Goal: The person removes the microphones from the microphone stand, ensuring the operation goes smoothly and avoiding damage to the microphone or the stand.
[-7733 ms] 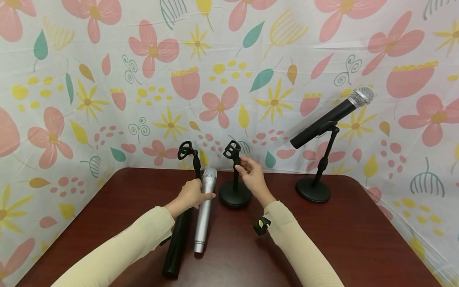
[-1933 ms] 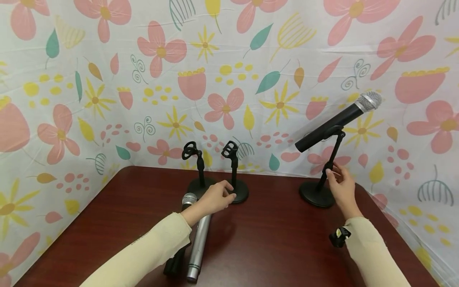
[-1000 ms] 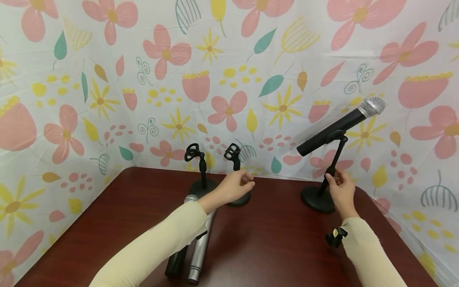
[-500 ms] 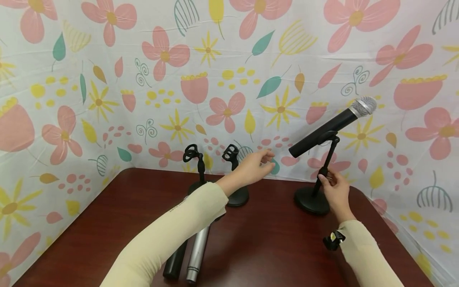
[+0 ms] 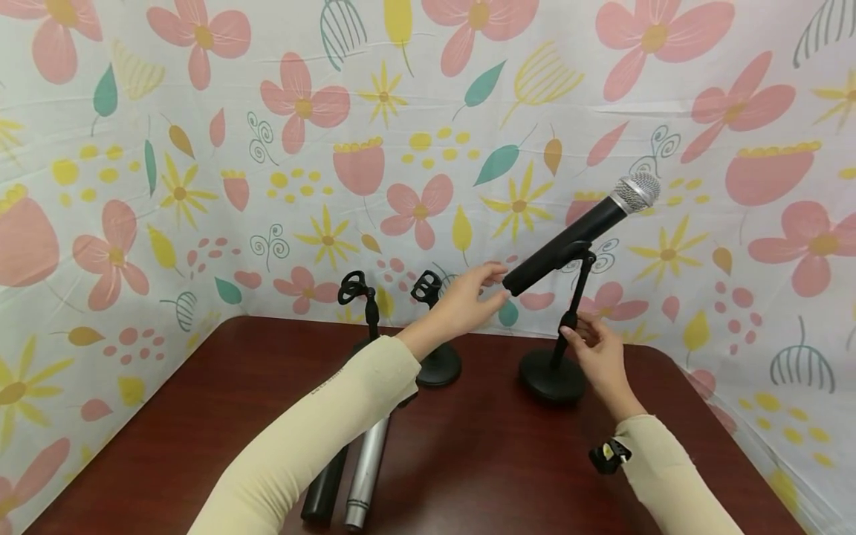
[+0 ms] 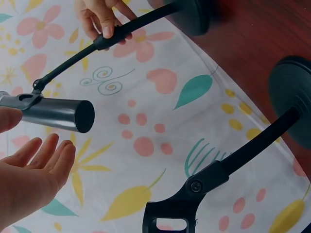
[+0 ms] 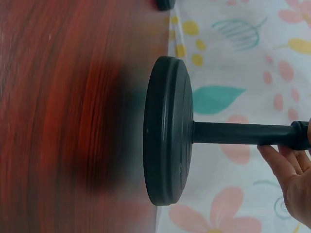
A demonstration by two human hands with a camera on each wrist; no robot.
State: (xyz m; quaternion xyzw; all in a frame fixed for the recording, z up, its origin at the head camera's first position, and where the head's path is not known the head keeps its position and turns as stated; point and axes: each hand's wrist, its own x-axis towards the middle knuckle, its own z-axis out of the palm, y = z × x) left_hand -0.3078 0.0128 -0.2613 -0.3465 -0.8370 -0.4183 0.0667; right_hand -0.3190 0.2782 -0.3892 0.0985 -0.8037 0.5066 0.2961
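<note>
A black microphone (image 5: 568, 241) with a silver mesh head sits tilted in the clip of a black desk stand (image 5: 553, 377). My right hand (image 5: 602, 364) grips the stand's stem below the clip; in the right wrist view the fingers (image 7: 291, 179) wrap the collar beside the round base (image 7: 167, 131). Whether that base touches the table cannot be told. My left hand (image 5: 464, 305) is at the microphone's lower end, fingers extended and thumb apart. The left wrist view shows the microphone's end (image 6: 58, 114) between thumb and fingers (image 6: 41, 160), with a gap to the fingers.
Two more desk stands, one with its clip (image 5: 354, 288) at left and one with its base (image 5: 439, 365) behind my left forearm, hold no microphone. A silver microphone (image 5: 368, 468) and a black one (image 5: 325, 487) lie on the brown table (image 5: 468, 461). Flowered cloth (image 5: 414, 96) hangs behind.
My right hand, gripping the stem, has brought the stand and its microphone leftward. My left hand has moved right from the middle stand to the microphone's lower end.
</note>
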